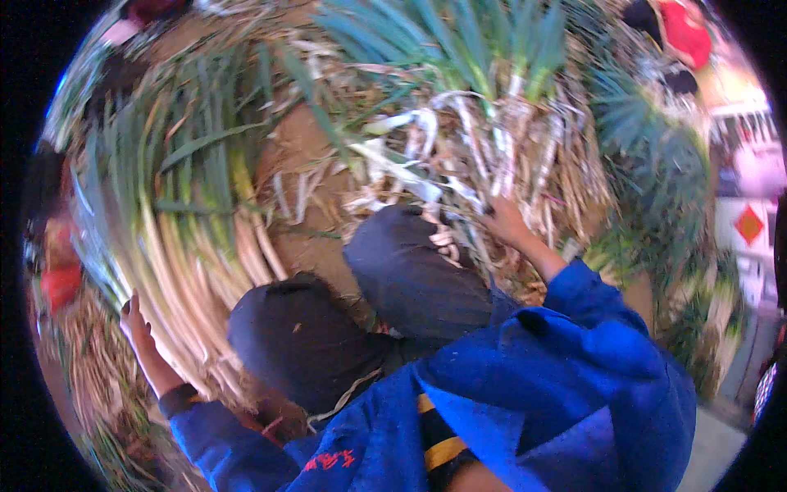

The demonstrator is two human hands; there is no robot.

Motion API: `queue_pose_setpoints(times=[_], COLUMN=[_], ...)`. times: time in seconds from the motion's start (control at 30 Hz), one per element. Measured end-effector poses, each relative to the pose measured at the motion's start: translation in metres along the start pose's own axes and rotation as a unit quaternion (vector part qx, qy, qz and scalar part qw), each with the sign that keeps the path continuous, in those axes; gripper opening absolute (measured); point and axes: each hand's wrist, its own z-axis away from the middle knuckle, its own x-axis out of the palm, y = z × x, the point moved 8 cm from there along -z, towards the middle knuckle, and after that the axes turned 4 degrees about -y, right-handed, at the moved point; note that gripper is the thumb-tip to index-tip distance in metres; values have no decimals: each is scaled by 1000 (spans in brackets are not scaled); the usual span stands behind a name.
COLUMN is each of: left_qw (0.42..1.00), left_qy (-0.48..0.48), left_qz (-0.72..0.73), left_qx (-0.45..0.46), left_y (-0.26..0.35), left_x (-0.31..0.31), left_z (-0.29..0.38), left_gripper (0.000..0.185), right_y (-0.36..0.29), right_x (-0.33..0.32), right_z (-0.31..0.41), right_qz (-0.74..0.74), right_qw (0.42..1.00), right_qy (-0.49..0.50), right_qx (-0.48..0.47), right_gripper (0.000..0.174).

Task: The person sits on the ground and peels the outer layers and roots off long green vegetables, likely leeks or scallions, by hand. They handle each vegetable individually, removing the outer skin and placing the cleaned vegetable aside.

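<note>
Long green onions with pale stalks [163, 264] lie side by side on the ground at my left. My left hand [138, 326] rests at the outer edge of this row, against a white stalk; whether its fingers are closed on it is not clear. My right hand [507, 222] reaches to the lower end of another heap, at the roots of unpeeled green onions [504, 144] with dry outer skins. Its fingertips are partly hidden among the stalks, so its hold cannot be made out. Loose peeled leaves [399, 169] lie between the two heaps.
My knees, in dark trousers [406, 264], are between the heaps. More green onions [652, 166] are piled at the right. A person in red [685, 34] is at the upper right, and parts of other people show at the left rim. Bare soil [301, 141] shows among the scraps.
</note>
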Motion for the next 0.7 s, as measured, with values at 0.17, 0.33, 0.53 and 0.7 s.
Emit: queue_pose_setpoints(times=[0.17, 0.33, 0.53, 0.7], left_qw=[909, 729, 750, 779], left_qy=[-255, -517, -518, -550], left_qz=[314, 413, 313, 274], left_qx=[96, 173, 267, 128], left_y=[159, 316, 377, 353], left_x=[109, 163, 221, 284], left_z=[81, 252, 369, 386], left_gripper=[48, 37, 27, 29], right_y=[0, 39, 111, 96], right_x=[-46, -86, -55, -72], right_z=[-45, -76, -94, -63], right_qz=[-64, 55, -145, -132], right_qw=[980, 931, 940, 955], right_qy=[185, 333, 202, 178], right_qx=[-37, 135, 235, 196], right_gripper=[34, 44, 41, 31])
